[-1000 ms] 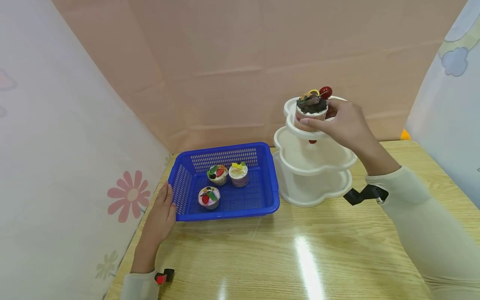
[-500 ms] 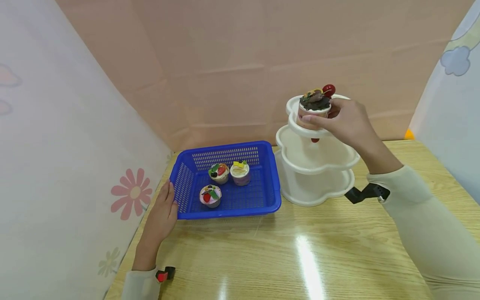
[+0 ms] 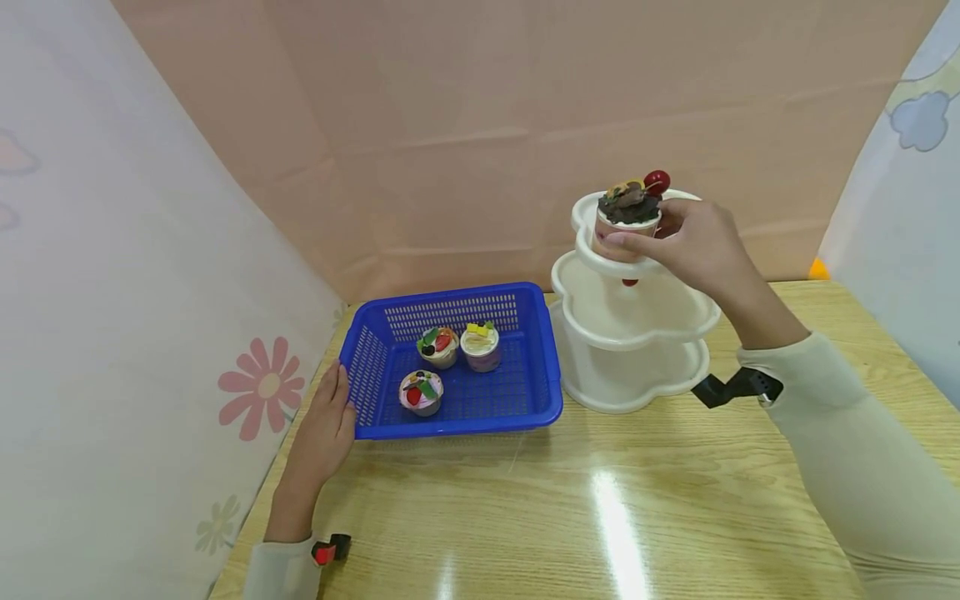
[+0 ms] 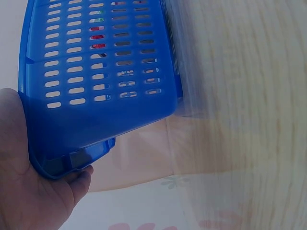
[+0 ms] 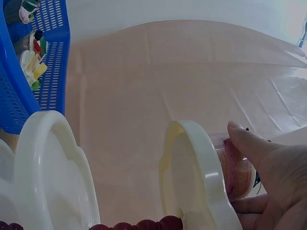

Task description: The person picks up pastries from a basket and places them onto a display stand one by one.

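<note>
My right hand (image 3: pixel 693 246) holds a paper-cup cupcake (image 3: pixel 628 218) with dark chocolate topping and a red cherry. It is at the top tier (image 3: pixel 588 212) of a white three-tier stand (image 3: pixel 637 333). In the right wrist view, the pink cup (image 5: pixel 235 167) sits against the tier's upper face, thumb (image 5: pixel 249 143) on its side. My left hand (image 3: pixel 318 429) grips the left rim of a blue plastic basket (image 3: pixel 450 431); in the left wrist view, a fingertip shows beyond the rim. Three decorated cupcakes lie in the basket: strawberry-topped (image 3: pixel 438 347), yellow-topped (image 3: pixel 481 346) and pink-creamed (image 3: pixel 421 392).
The basket and stand are side by side on a wooden table (image 3: pixel 480 517). A pink-brown sheet (image 3: pixel 450 150) hangs behind, and a white panel with printed flowers (image 3: pixel 150 333) borders the left. Dark red beads (image 5: pixel 144 225) form the stand's post.
The head view has shifted slightly. The right hand stays at the top tier with the chocolate cupcake, and the left hand stays on the basket's rim.
</note>
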Tool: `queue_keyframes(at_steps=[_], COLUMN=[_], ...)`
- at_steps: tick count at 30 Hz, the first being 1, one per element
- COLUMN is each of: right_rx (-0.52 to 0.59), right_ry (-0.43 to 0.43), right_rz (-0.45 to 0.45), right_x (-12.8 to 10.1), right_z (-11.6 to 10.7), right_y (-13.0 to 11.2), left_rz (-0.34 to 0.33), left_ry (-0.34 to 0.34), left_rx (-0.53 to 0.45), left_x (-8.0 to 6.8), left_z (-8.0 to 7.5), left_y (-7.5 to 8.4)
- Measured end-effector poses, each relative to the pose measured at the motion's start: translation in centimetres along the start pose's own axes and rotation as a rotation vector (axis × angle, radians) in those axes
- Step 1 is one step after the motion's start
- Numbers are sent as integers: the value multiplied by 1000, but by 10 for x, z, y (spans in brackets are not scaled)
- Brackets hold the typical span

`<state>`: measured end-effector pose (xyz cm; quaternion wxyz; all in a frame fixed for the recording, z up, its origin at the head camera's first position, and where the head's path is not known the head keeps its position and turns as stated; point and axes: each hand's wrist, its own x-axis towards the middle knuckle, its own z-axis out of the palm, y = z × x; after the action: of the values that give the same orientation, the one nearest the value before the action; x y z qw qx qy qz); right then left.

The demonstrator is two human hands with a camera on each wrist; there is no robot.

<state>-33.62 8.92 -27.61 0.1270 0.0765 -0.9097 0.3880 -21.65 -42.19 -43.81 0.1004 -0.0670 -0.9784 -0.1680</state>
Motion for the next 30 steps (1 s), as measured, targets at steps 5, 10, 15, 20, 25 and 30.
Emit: queue_keyframes(at_steps=[5,10,15,20,25,30], right_rx=[16,36,23,38,42,41], right_ry=[-4,29,107,251,451,520], right_rz=[-1,-30,-63,-103,-260,-400], right_x=[-2,-7,-17,-34,-52,-68], right_z=[1,1,1,2,11,24], right_y=[1,3,2,-3,-10,-18], left_rz=[-2,-2,-8,-10,-7,-7], left_ry=[3,2,-1,-1,5,15], left_rx=[3,2,-2,-2,-8,-15], left_x=[1,1,-1,-3,-4,-4], left_z=[0,0,-1,-1,-2,-3], left_y=[-1,-1,-1,-2,-2,0])
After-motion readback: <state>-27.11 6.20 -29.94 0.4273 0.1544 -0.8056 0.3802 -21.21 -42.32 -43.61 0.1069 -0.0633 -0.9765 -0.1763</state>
